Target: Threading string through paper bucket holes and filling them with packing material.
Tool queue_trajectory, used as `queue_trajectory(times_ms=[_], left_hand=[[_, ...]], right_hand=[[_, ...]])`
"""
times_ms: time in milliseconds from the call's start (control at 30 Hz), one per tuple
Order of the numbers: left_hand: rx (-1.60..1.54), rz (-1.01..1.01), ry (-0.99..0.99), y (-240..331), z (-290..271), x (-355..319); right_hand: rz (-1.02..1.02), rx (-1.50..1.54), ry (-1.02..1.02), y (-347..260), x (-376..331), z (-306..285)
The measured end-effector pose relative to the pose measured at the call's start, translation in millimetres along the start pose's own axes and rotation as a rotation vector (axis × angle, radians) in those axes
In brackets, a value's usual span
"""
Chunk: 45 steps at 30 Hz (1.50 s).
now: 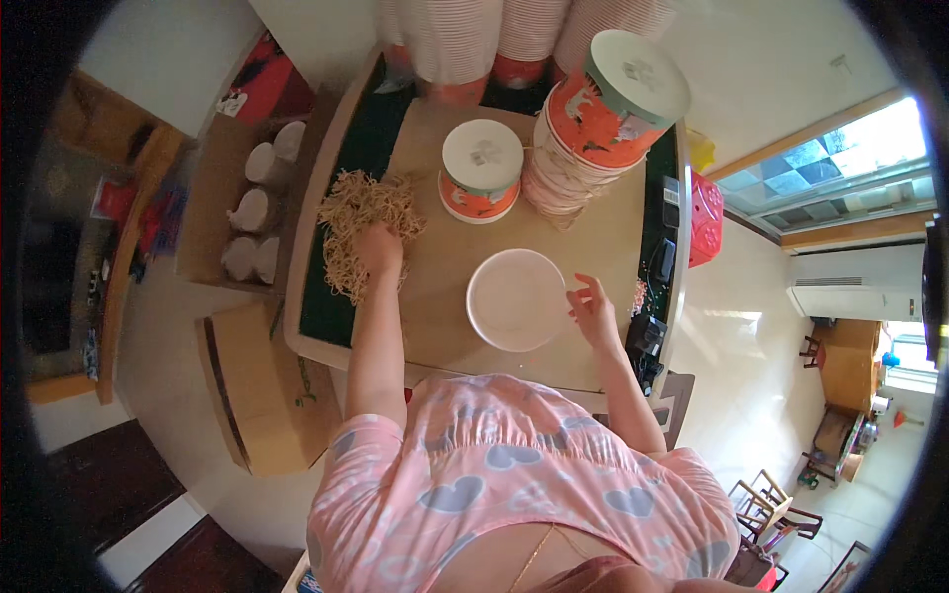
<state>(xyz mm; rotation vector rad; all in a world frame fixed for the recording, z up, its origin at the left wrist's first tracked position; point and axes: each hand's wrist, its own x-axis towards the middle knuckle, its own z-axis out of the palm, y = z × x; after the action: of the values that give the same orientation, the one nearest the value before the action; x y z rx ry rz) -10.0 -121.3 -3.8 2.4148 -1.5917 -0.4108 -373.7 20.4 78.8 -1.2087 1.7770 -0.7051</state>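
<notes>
On the left of the table, my left hand [380, 251] reaches into a tangled pile of thin tan cords [346, 212], and its fingers are sunk among the strands. Whether they grip any cord is hidden. In front of me stands a white round paper tub [516, 299], its open top facing up and nothing visible inside. My right hand [592, 310] is just right of its rim, fingers apart and holding nothing. Beyond the tub, a short orange-and-white bucket [481, 170] stands upside down, its pale base up.
A taller stack of orange buckets [608, 124] stands at the right back, with columns of nested tubs [445, 44] behind. A cardboard box [227, 203] with white tubs sits left of the table. Dark devices [647, 341] lie along the right edge, near a red crate [704, 219].
</notes>
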Motion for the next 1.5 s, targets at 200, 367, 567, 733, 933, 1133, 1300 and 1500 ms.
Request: queue_trajectory(times_ms=[200, 367, 567, 733, 933, 1133, 1300, 1500], left_hand=[[-0.854, -0.103, -0.063, 0.9, -45.0, 9.9], [-1.598, 0.042, -0.077, 46.1, -169.0, -24.1], [-1.34, 0.257, -0.043, 74.2, -218.2, -87.0], [-0.743, 0.436, -0.245, 79.5, -176.6, -145.1], [-0.633, 0.51, -0.236, 50.8, -112.8, -191.9], [-0.592, 0.52, -0.375, 13.0, -99.4, -193.5], [-0.642, 0.502, -0.436, -19.4, -80.1, -192.7], [-0.911, 0.511, -0.626, 27.9, -92.3, -202.0]], right_hand=[[-0.098, 0.032, 0.061, 6.0, -7.0, -18.8], [-0.124, 0.143, 0.109, -17.8, -20.2, -23.8], [-0.234, 0.485, -0.09, -71.7, -42.0, 6.5], [-0.062, 0.859, -0.461, -107.6, -45.9, 76.9], [0.133, 0.874, -0.536, -117.3, -30.6, 118.7], [0.047, 1.053, -0.409, -124.2, -18.3, 56.7], [-0.009, 1.091, -0.28, -124.5, -21.4, -13.5], [0.022, 0.35, -0.473, -118.4, -67.7, -40.6]])
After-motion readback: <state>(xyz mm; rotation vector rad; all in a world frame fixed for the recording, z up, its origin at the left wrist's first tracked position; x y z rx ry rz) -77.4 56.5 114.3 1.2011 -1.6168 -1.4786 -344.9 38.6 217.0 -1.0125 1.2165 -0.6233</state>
